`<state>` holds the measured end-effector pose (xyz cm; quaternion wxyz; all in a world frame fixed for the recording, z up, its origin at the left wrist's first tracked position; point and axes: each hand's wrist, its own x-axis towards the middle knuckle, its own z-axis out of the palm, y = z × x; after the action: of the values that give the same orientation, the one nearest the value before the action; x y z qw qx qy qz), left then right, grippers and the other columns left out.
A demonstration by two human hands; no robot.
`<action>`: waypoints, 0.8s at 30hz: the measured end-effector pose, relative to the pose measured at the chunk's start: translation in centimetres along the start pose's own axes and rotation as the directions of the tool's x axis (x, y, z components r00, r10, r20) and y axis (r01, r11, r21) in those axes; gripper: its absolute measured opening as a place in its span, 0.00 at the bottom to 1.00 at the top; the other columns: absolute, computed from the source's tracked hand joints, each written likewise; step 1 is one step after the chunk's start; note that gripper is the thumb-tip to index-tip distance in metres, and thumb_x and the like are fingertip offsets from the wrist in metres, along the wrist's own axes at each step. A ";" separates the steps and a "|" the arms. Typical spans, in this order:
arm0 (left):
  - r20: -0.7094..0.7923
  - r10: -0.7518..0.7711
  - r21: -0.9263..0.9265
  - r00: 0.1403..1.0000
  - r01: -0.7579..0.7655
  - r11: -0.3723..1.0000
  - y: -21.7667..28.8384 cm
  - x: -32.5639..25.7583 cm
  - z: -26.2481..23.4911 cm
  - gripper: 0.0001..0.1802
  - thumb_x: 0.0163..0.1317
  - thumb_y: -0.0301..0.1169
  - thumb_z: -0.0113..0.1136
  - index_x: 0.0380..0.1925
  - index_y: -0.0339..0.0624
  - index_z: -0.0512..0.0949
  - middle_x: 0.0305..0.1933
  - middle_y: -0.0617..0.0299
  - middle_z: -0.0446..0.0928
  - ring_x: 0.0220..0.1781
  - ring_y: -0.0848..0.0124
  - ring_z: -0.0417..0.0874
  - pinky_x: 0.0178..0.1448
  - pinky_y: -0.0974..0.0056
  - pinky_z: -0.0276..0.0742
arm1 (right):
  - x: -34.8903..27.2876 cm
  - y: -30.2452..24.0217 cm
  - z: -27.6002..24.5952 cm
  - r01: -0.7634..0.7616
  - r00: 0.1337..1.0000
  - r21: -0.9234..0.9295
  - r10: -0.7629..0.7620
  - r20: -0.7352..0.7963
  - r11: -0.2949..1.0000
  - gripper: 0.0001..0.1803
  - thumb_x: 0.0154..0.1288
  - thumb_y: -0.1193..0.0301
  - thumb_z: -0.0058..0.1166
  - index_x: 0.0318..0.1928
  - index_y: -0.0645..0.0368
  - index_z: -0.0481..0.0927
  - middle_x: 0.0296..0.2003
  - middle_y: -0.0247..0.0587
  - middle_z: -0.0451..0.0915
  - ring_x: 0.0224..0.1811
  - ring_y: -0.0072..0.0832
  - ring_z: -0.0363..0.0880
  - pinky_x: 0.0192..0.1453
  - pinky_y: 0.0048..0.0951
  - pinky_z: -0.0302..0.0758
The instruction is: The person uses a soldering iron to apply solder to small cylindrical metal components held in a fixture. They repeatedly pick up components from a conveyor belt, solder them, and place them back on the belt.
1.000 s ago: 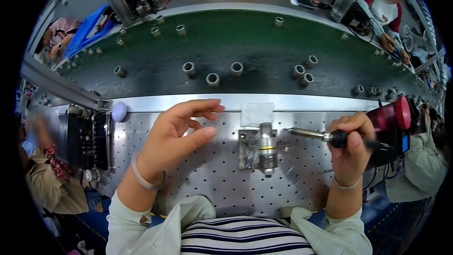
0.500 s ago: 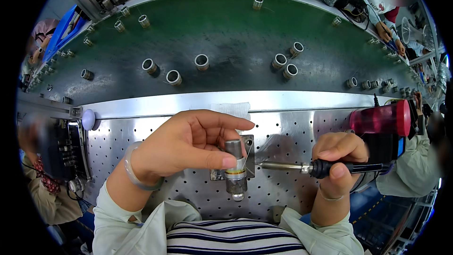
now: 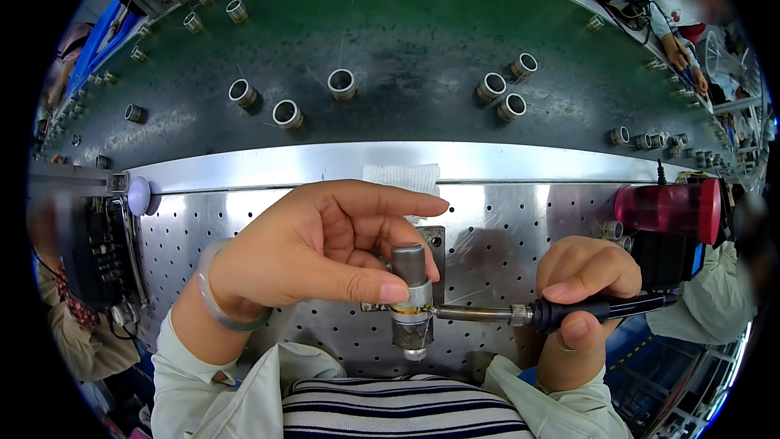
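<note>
Between the thumb and bent fingers of my left hand [image 3: 317, 248], a metal ring is gripped around an upright grey metal cylinder [image 3: 408, 264]. The index finger stretches out above it. A yellowish band circles the ring's lower part. My right hand [image 3: 589, 280] is closed around the black handle of a soldering iron [image 3: 479, 314], which lies nearly level. Its tip meets the ring's right side at the band, as far as I can see. Behind the cylinder, partly covered by my left hand, is a dark metal plate [image 3: 436, 256].
Metal rings [image 3: 342, 84] with thin wires stand scattered on a green conveyor belt [image 3: 406, 32] beyond the perforated metal bench [image 3: 496, 236]. A pink transparent cup [image 3: 666, 210] stands right, with two rings [image 3: 613, 229] beside it. White cloth [image 3: 402, 177] lies at the bench's back edge. Other people work at both sides.
The soldering iron's tip has come down and in, from just right of the ring to its side at the band. My left hand keeps its grip. The whole view has shifted slightly.
</note>
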<state>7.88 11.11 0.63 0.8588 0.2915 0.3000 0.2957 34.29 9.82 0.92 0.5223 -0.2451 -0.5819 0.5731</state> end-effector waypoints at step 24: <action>0.091 -0.005 0.029 0.996 0.002 1.000 -0.5 0.3 -0.6 0.39 0.50 0.17 0.66 0.63 0.32 0.62 0.46 0.46 0.78 0.40 0.75 0.79 0.42 0.75 0.78 | 0.4 0.0 -1.3 0.125 0.975 -0.103 -0.103 0.195 0.987 0.15 0.43 0.75 0.71 0.33 0.68 0.81 0.22 0.42 0.78 0.19 0.30 0.76 0.23 0.25 0.69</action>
<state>7.85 11.22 -0.15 0.8679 0.3164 0.2651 0.2762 35.27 10.73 0.81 0.4820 -0.1855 -0.6739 0.5283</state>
